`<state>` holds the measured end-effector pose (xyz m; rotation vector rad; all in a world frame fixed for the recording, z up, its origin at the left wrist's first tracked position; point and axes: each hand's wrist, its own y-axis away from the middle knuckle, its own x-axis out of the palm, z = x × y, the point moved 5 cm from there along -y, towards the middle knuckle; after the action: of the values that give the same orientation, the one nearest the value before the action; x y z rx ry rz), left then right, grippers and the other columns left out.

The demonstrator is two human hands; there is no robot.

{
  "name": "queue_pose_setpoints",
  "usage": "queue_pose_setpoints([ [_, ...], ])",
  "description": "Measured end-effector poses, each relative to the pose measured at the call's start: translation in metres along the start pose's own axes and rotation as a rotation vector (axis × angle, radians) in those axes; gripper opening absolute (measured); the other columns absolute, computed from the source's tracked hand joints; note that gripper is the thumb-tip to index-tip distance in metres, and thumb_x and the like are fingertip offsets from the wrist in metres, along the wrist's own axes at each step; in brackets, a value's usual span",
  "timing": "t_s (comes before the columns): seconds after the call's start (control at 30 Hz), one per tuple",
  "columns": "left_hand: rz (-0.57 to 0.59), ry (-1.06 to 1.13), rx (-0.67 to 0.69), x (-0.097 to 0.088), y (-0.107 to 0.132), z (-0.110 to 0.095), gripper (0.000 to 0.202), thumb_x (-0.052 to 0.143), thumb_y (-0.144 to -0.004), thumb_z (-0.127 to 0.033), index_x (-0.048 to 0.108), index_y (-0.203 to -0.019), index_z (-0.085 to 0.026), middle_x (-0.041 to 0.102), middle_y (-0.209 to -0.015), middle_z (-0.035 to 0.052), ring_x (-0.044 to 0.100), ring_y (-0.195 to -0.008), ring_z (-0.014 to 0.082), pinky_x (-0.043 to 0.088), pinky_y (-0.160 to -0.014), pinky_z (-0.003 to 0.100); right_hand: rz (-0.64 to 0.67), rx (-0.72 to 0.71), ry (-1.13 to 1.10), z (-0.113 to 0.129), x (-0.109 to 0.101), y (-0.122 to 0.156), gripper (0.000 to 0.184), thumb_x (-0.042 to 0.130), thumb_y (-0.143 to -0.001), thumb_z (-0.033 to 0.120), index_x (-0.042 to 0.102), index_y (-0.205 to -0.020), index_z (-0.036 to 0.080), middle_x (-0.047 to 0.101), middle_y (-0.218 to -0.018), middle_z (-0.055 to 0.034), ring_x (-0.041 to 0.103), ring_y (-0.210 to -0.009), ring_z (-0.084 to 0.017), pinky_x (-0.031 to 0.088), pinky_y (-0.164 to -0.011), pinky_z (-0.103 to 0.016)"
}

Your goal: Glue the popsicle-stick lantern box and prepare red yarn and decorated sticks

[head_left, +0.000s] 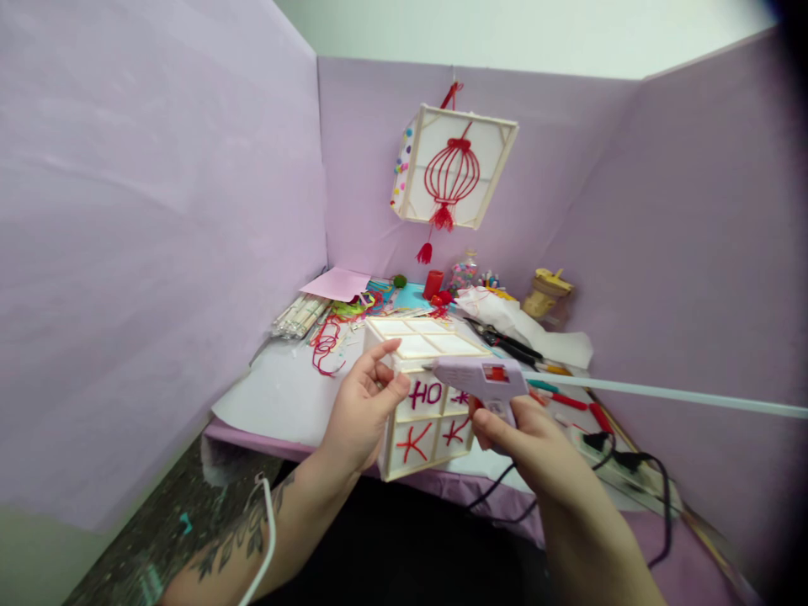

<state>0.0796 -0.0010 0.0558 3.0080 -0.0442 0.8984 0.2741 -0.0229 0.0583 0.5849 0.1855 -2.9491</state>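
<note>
A box-shaped lantern [433, 343] with a pale stick frame and white panels stands near the table's front edge. Its front panel carries purple letters and red strokes. My left hand [372, 391] is closed at the lantern's upper left corner, with thumb and index finger on either side of its top edge. In my right hand [523, 433] is a lilac hot glue gun [464, 375], held by the handle. The nozzle points left, just above the front panel, close to my left fingertips. A long pale glue stick [656, 392] juts out behind the gun.
Another lantern [464, 168] with a red design hangs at the back wall. Behind the box lie red cords [326, 343], a pack of sticks [300, 318], pliers [505, 341] and a jar of pompoms [464, 273]. A power strip [631, 480] with black plugs sits at right.
</note>
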Motion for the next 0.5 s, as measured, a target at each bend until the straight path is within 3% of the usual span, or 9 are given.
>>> queue_pose_setpoints([
  [0.5,0.005,-0.002,0.001,-0.0007,-0.0011,0.0008,0.059,0.084,-0.062,-0.024,0.061,-0.116,-0.021,0.051,-0.073,-0.0067,0.052,-0.068,0.0066,0.043,-0.072,0.022,-0.005,0.017,-0.021,-0.0065,0.0003,0.0003,0.045,0.059,-0.079,0.059,0.057,-0.062,0.017,0.057,-0.061,-0.0023,0.05,-0.06,-0.015,0.037,-0.055,-0.027],
])
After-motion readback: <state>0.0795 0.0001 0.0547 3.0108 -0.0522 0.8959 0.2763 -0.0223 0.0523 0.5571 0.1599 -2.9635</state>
